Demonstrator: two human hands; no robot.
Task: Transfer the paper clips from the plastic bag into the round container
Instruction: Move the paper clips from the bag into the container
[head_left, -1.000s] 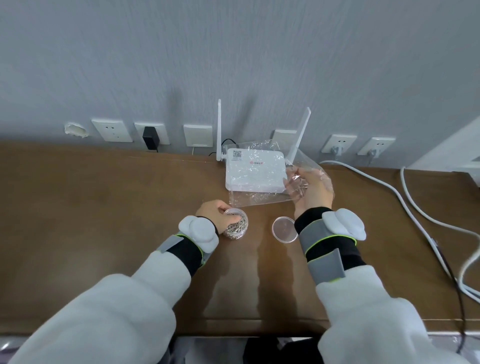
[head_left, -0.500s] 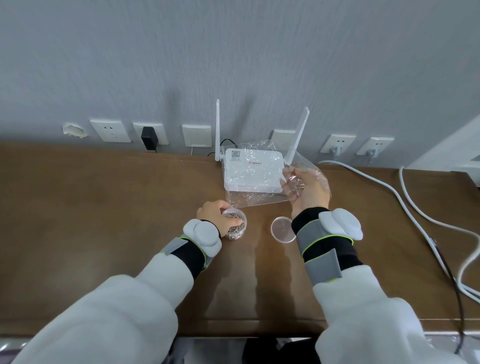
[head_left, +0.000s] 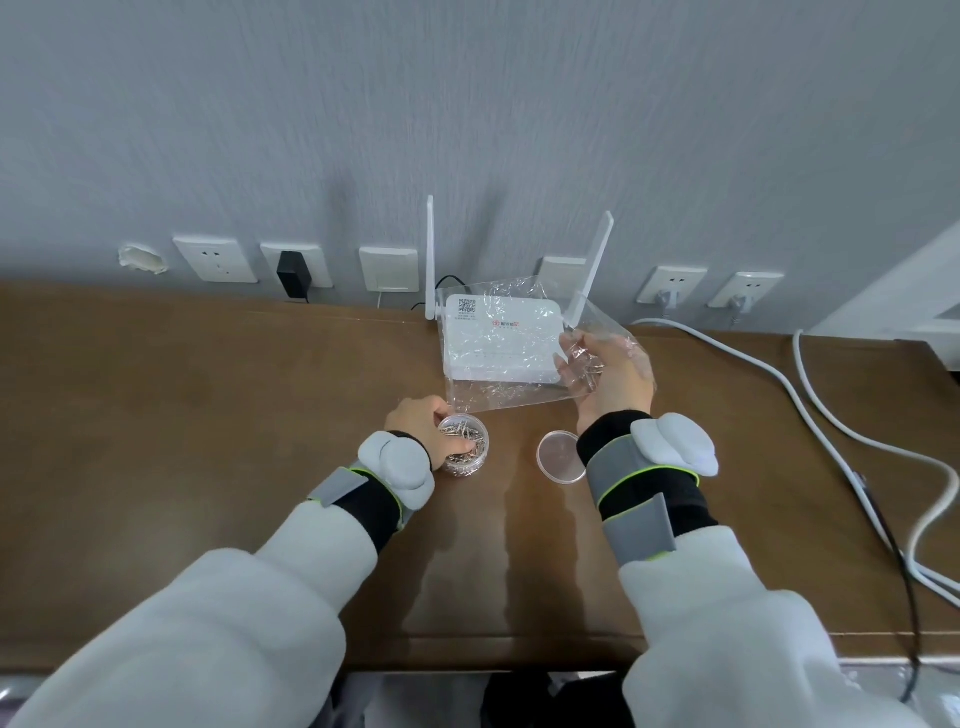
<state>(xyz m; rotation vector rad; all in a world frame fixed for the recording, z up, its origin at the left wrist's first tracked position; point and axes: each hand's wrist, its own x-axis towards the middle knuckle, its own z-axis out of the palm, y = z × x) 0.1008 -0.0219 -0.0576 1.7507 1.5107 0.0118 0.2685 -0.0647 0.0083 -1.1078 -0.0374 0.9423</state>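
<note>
Silver paper clips (head_left: 464, 448) nearly fill the small clear round container (head_left: 466, 470) on the brown wooden table (head_left: 208, 405), the left hand (head_left: 423, 428) curled around it with fingertips inside, while the right hand (head_left: 613, 376) grips the crinkled transparent plastic bag (head_left: 511, 351) raised before the white router (head_left: 501, 340), a clear round lid (head_left: 560, 458) lying between them.

Left hand (head_left: 421, 423) gripping the round container (head_left: 464, 448) full of paper clips (head_left: 460, 434) on the brown table (head_left: 208, 415), right hand (head_left: 615, 376) holding up the clear plastic bag (head_left: 511, 345), round lid (head_left: 561, 458) flat between the wrists, white router (head_left: 501, 338) behind the bag
</note>
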